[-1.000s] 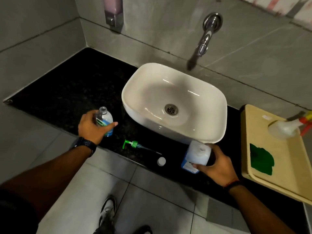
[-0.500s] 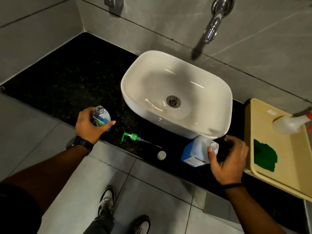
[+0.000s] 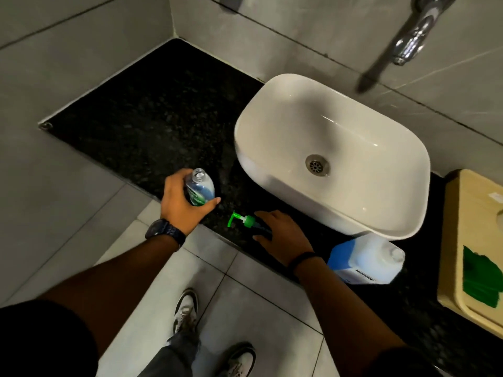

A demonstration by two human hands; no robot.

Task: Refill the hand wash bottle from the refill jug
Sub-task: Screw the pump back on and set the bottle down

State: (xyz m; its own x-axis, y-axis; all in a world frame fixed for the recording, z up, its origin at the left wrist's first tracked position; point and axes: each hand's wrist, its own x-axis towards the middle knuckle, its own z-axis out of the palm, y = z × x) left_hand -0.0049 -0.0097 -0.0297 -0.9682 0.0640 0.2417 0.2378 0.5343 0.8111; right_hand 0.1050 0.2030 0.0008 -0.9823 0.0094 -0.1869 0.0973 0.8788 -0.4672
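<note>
My left hand point(image 3: 181, 205) grips the clear hand wash bottle point(image 3: 200, 187) with a blue and green label. It stands on the black counter point(image 3: 141, 123) near the front edge, its neck uncovered. The green pump point(image 3: 242, 219) lies on the counter just right of the bottle. My right hand point(image 3: 283, 235) is over the pump's tube, thumb and forefinger apart on either side of it, and hides most of the tube. The white refill jug point(image 3: 364, 259) with a blue label stands alone on the counter, in front of the basin's right corner.
A white basin point(image 3: 272, 121) sits on the counter under a chrome tap point(image 3: 411, 42). At the right edge a beige tray point(image 3: 454, 240) holds a green cloth point(image 3: 480, 278). My shoes point(image 3: 186, 311) are on the tiled floor below the counter edge.
My right hand let go of the refill jug and moved left onto the green pump. The jug now stands free. The small white cap seen on the counter is out of sight. The view shifted left.
</note>
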